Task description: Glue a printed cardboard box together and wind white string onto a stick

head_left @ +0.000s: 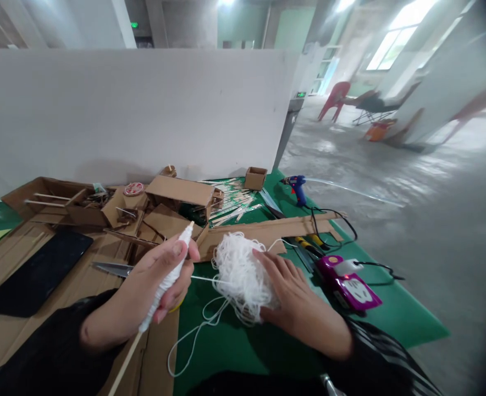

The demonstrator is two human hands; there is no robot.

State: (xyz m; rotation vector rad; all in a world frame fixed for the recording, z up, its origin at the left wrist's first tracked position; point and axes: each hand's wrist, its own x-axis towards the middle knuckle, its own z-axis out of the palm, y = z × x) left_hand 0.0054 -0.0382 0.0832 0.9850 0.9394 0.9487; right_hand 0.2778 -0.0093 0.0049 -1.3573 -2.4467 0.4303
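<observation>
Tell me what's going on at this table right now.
A person's left hand grips a thin stick wound with white string. Their right hand rests flat on a loose string bundle on the green mat, a strand running between the two. Around lie scissors, cardboard pieces, a blue glue gun and a purple power strip.

My left hand (144, 297) comes out of a plain black sleeve (40, 352), loose and soft-looking, which fills the near left corner and ends at the wrist. My right hand (301, 313) wears a dark sleeve (387, 357) as well, but this one is crossed by thin pale stripes set close together, and its cuff sits just behind the wrist. My fingers (179, 250) are bare, and the nail that shows is short and plain.
</observation>
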